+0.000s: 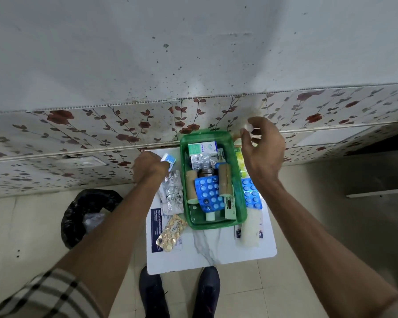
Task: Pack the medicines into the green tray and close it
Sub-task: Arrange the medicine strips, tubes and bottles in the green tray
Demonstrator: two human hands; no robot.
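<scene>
The green tray (183, 161) stands on a small white table (214, 253). Inside it lie a white-green box (202, 148), silver blister strips (200, 162), two tan rolls (225, 179), a blue blister pack (209, 194) and a tube. My left hand (148, 168) is left of the tray, shut on a small white-and-blue box (169, 159). My right hand (261, 149) hovers above the tray's right edge, pinching a small white object (249, 127) between thumb and fingertips. Silver strips (172, 193) and a gold blister pack (171, 232) lie left of the tray. Another blue blister pack (251, 195) lies to its right.
A long white roll (251, 228) and a yellow-green packet (241, 161) lie right of the tray. A flat dressing box (156, 228) sits under the gold pack. A bin with a black bag (87, 214) stands on the floor at left. The floral tiled wall is just behind the table.
</scene>
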